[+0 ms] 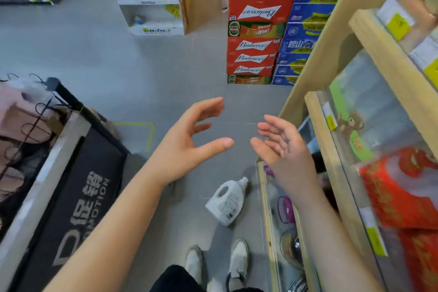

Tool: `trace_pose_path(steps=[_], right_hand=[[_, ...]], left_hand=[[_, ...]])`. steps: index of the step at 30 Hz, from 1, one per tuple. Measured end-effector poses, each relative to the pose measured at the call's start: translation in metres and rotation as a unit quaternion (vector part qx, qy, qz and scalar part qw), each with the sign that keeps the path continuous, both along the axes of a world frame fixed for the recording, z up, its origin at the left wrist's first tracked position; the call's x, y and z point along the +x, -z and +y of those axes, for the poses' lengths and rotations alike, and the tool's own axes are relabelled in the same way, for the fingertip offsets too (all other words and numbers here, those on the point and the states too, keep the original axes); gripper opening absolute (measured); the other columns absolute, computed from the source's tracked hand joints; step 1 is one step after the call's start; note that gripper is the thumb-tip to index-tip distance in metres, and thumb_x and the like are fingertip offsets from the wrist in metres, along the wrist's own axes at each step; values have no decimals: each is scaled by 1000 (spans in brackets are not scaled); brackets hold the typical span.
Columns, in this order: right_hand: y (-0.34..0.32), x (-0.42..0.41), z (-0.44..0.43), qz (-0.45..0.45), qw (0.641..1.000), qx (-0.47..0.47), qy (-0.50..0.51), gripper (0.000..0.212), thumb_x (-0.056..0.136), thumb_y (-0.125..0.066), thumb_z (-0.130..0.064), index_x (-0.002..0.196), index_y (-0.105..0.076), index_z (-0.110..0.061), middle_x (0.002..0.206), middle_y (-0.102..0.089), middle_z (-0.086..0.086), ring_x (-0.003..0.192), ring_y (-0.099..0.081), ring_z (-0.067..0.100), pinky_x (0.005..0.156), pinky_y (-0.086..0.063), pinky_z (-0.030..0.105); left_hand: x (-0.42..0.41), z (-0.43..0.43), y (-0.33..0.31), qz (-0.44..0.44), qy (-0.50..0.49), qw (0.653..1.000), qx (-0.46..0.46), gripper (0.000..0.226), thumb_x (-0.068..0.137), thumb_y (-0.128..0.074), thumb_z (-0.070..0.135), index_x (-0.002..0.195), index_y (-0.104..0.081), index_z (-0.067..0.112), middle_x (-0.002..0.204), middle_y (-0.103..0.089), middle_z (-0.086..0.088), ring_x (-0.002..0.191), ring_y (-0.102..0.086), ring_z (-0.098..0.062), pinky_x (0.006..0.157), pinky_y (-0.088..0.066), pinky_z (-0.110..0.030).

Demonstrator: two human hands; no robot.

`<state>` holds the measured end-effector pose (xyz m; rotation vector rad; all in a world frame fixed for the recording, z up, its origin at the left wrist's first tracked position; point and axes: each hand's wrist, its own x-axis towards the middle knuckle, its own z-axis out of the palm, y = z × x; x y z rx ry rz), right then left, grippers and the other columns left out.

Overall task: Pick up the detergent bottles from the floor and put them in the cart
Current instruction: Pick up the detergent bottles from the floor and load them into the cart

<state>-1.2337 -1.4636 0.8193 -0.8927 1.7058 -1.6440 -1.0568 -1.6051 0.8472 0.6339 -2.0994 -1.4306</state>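
Both hands empty: left hand (189,142) and right hand (282,147) spread, held out mid-air. White detergent bottle (226,201) lies tipped on the floor (147,73), six o'clock of them. Cart (59,130) at nine o'clock. Step judged: the reach; next calls for bending down.

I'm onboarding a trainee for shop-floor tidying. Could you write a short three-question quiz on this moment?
1. True or false: the white detergent bottle lies on the floor.
2. What do the left hand and right hand hold? A) a bottle each B) nothing C) one box together
3. Fill in: the bottle lies close to the wooden ____ on the person's right.
Key: 1 true; 2 B; 3 shelf
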Motion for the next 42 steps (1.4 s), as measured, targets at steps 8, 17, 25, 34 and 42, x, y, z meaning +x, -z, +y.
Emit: trace_pose_path(steps=[8,17,25,34,42], right_hand=[[138,-31,-33,-63,992,92,66,64,76,-91,-37,132,-61,-28,129,-69,0,121,-67,10,108,-51,30],[406,-25,-59,-182,961,172,118,48,88,-81,-26,131,-60,-27,135,-69,4,124,-67,10,102,-53,21],[653,-5,-81,-328,887,225,233,60,83,-89,-38,134,-60,-24,137,-69,-1,119,-71,13,108,-55,40],[766,-26,-90,-358,831,258,337,82,84,-85,-48,153,-45,-28,141,-65,-5,104,-68,9,80,-55,32],[805,-44,-82,-323,851,306,279,82,81,-90,-41,152,-48,-34,151,-56,-1,111,-66,15,93,-59,41]], left_hand=[[-39,-53,146,-75,-37,993,82,77,78,-80,54,147,-52,33,145,-62,11,138,-56,-2,116,-47,-35],[-52,-63,411,-177,-40,972,148,76,79,-86,59,144,-52,39,143,-61,14,133,-55,7,114,-47,-29],[-68,-66,666,-284,-44,940,187,79,85,-86,46,152,-50,26,147,-58,8,135,-54,-5,117,-45,-36],[-101,-76,792,-348,-16,921,173,85,88,-83,47,157,-43,20,159,-42,-2,144,-48,-19,113,-42,-33],[-109,-80,850,-386,-3,902,193,86,86,-85,49,156,-44,22,156,-45,-5,137,-55,-25,108,-47,-35]])
